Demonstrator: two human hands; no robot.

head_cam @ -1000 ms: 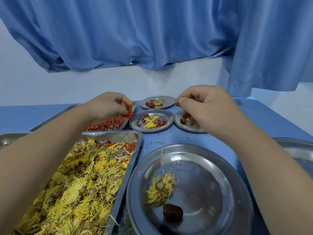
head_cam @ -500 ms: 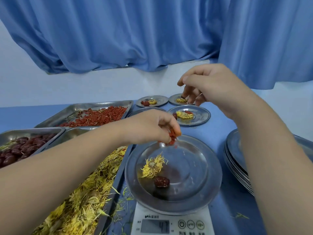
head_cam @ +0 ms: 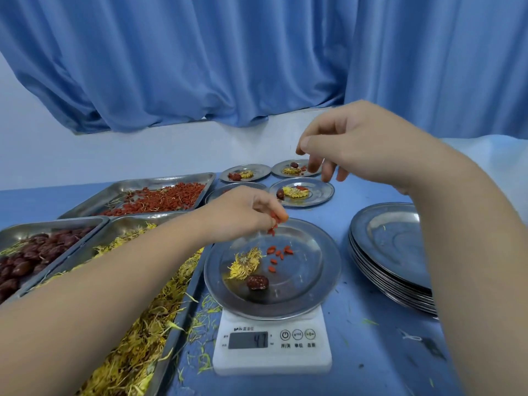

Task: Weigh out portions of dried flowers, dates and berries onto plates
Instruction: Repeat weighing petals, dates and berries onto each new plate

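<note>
Now, berries (head_cam: 274,223) in left grip (head_cam: 243,214).

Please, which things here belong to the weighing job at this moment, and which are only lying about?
In the job: left hand pinching berries; plate on the scale, with flower and date; berry tray.
Lying about: stack of spare plates; filled small plates; loose petals; curtain.

The left grip (head_cam: 251,214) pinches red berries (head_cam: 275,224) just above the plate (head_cam: 317,284) on the white scale (head_cam: 303,357), whose display reads 47. A dried flower (head_cam: 245,262), a date (head_cam: 257,282) and loose berries (head_cam: 278,253) lie on that plate. The right grip (head_cam: 357,144) hovers with loosely curled fingers over small filled plates (head_cam: 324,192) farther back on the blue desk (head_cam: 371,352).
</note>
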